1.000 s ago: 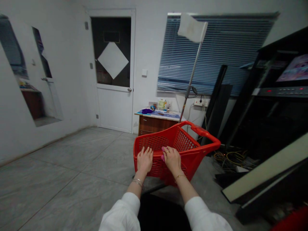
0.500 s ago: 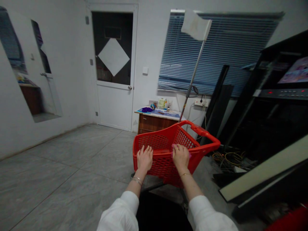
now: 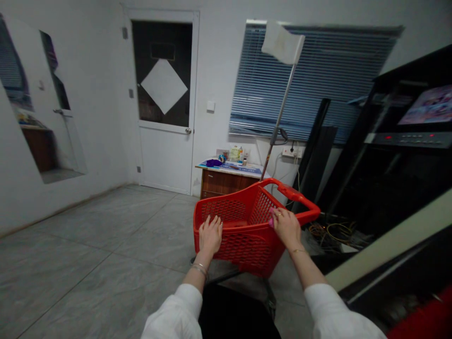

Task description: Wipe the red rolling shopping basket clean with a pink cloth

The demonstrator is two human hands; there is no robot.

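Note:
A red plastic shopping cart stands in front of me, its perforated basket open at the top. Over the near rim, toward the left end, my left hand is closed with its fingers hooked inside. My right hand is closed around a pink cloth and presses it on the same rim, close to the handle end. Only a small edge of the cloth shows; my fingers cover the rest. The cart's red handle rises beyond my right hand.
Behind the cart is a wooden cabinet with bottles and a purple cloth on top. A pole with a white flag rises behind the basket. Dark panels, cables and a pale board crowd the right. A white door is at the back.
My right hand has slid right along the near rim toward the handle end, carrying the pink cloth. My left hand keeps its place on the rim. The view has shifted slightly.

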